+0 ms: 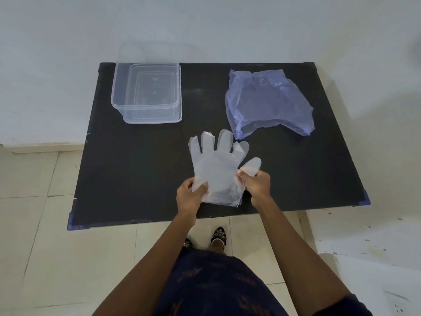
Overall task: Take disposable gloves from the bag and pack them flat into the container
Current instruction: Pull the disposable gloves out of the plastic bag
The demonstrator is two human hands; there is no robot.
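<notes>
On the far left of the black table [136, 179] stands the clear plastic container [147, 92], open at the top and rectangular, with nothing visible inside it. It sits near the table's back edge, well apart from everything else.

Toward the near edge, the left hand [190, 195] is closed on the lower left part of a stack of translucent disposable gloves [216, 169], its thumb lying on top of the plastic and its fingers curled beneath. The gloves lie spread flat, cuffs toward the person and finger shapes pointing away toward the back of the table; the edges of several layers show at the fingertips and at the cuff, so more than one glove is there, though how many cannot be told.

To the right, the right hand [256, 182] pinches the stack's right edge, just below the glove thumb that sticks out to the side.

Farther back and to the right lies the bluish plastic bag [268, 101], crumpled and slumped on the table, its mouth facing the gloves. Its near corner lies just beside the glove fingertips. Whether it holds more gloves cannot be told.
</notes>
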